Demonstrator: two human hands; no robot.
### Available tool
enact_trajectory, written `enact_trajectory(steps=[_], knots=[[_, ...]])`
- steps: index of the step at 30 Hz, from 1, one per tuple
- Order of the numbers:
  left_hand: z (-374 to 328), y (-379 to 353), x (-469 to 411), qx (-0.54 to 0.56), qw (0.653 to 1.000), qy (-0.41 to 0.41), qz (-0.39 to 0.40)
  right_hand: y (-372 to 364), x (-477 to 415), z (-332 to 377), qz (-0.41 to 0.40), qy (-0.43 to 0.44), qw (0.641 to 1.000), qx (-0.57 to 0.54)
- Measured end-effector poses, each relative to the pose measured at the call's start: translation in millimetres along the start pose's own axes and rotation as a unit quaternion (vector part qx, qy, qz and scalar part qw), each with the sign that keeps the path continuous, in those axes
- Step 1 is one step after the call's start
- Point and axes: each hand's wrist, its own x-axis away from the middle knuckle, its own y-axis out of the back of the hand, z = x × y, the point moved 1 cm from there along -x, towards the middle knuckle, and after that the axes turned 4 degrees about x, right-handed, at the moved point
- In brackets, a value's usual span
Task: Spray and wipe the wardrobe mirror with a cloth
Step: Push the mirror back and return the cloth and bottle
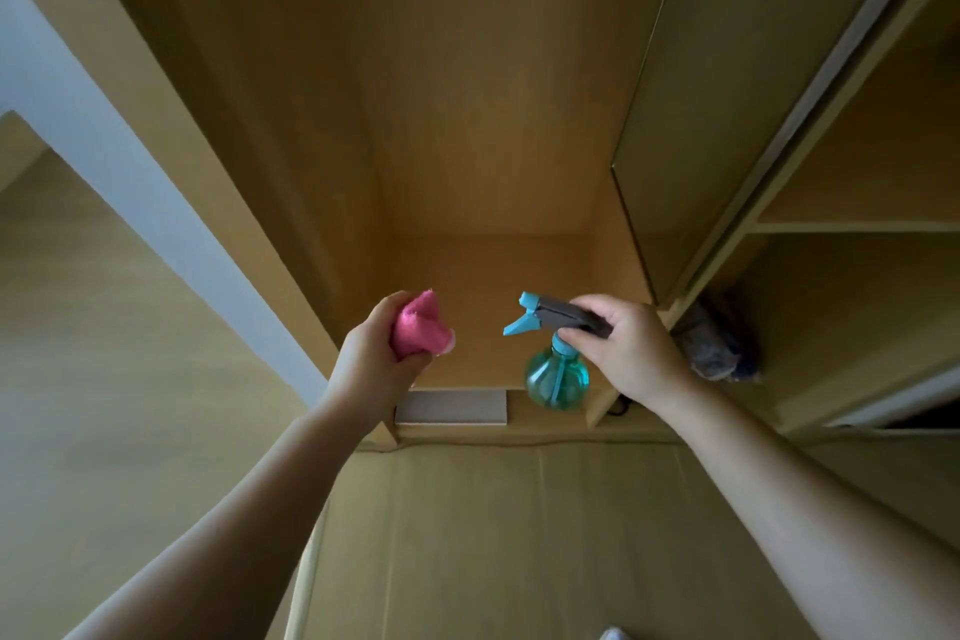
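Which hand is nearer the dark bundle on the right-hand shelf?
Right. The right hand, holding the spray bottle, is just left of the dark bundle; the left hand is farther left.

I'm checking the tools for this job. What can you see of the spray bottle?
The spray bottle has a round, see-through teal body that looks like plastic, a light blue nozzle and trigger, and a grey head. The right hand holds it by the head, in the air, nozzle pointing left toward the pink cloth. How much liquid it holds is unclear.
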Motion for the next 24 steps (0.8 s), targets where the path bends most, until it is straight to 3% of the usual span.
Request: enact_trajectory(steps=[16, 24], knots=[[353.8, -237.5, 20.6, 0.007, 0.998, 0.047, 0.033, -240.5, 23.5, -353.3, 0.006, -0.078, 0.997, 0.016], [467.0, -321.1, -16.0, 0.009, 0.999, 0.039, 0.012, -307.1, -17.0, -488.5, -0.023, -0.101, 0.993, 0.061]])
